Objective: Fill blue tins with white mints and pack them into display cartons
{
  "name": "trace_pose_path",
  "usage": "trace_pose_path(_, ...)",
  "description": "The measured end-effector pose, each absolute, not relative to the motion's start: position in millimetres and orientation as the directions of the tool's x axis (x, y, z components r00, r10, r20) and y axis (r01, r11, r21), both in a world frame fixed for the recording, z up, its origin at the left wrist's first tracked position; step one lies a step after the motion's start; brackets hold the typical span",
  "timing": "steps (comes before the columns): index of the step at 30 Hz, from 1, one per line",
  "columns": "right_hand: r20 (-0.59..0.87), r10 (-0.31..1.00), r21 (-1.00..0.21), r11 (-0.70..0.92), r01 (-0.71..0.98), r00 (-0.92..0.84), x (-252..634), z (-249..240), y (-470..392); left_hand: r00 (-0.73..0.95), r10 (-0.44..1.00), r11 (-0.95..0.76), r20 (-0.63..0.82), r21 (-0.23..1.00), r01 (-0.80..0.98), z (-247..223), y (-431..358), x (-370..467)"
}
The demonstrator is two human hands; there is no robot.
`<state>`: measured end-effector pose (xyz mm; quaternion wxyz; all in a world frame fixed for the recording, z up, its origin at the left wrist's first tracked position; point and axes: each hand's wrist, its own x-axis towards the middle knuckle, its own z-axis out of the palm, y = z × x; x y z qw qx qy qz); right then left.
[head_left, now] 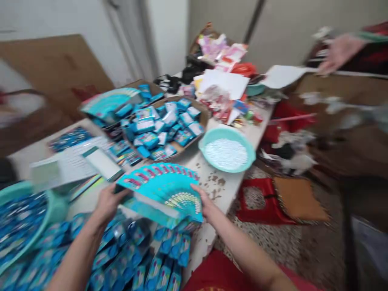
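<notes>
Between my two hands is a fanned stack of turquoise printed cards point(163, 186), with pink pictures along its outer edge. My left hand point(109, 198) grips the fan's left end, its fingers partly behind the cards. At the right end, my right hand point(203, 201) is closed on the stack's edge. Below the fan, rows of small blue packets point(121, 250) cover the near part of the table. A cardboard box point(202, 115) full of small blue boxes point(163, 123) stands beyond it. Motion blur hides the print on the cards.
A turquoise basin point(251, 151) with white strips stands right of the fan. Another basin point(56, 204) of blue packets is at the left. A second turquoise fan point(110, 101) lies by the box. Papers point(226, 83) and clutter fill the far end; a red frame-like item point(257, 214) lies on the floor.
</notes>
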<state>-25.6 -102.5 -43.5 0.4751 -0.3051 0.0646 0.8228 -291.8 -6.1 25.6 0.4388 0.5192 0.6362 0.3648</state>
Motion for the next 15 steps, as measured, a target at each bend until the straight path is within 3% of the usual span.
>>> trace_pose_path(3,-0.639,0.743,-0.225,-0.429,-0.875,-0.2,-17.5,-52.0,-101.7,-0.295,0.932,0.27,-0.213,0.948,0.168,30.9,-15.6,-338.1)
trace_pose_path(5,-0.673,0.729,-0.269,-0.395,-0.878,-0.122,-7.0,-58.8,-106.2,-0.512,0.844,0.271,-0.159,0.951,0.151,32.7,-13.0,-364.9)
trace_pose_path(7,-0.687,0.718,-0.294,-0.417,-0.86,-0.113,5.4,-65.1,-113.2,-0.627,0.768,0.297,-0.125,0.938,0.176,33.1,-6.3,-389.8)
trace_pose_path(15,-0.756,0.652,-0.357,-0.482,-0.8,-0.055,25.4,-80.8,-133.5,-0.444,0.896,0.276,0.031,0.744,0.609,14.0,58.1,-428.7)
